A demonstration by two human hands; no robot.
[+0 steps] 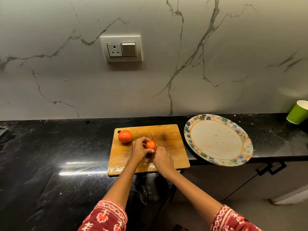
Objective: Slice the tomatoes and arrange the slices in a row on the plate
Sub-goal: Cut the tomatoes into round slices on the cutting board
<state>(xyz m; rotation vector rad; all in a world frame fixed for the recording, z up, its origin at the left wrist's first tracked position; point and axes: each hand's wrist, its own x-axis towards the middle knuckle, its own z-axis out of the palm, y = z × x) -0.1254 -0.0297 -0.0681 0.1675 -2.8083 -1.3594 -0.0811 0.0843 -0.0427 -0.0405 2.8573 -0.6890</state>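
A wooden cutting board (pixel 170 144) lies on the black counter. Two red tomatoes are on it: a whole one (pixel 125 136) at the far left corner, and a second tomato (pixel 150 145) in the middle. My left hand (pixel 139 150) is shut around the middle tomato from its left side. My right hand (pixel 162 158) grips a knife (pixel 153 138) whose blade rests against the right edge of that tomato, tip pointing away from me. A large round plate (pixel 218 140) with a coloured patterned rim sits to the right of the board, nothing on it.
The plate hangs over the counter's front edge (pixel 275 158). A green paper cup (pixel 298 115) lies tilted at the far right by the marble wall. A wall socket (pixel 121 49) is above the board. A cabinet handle (pixel 270 168) shows below the counter.
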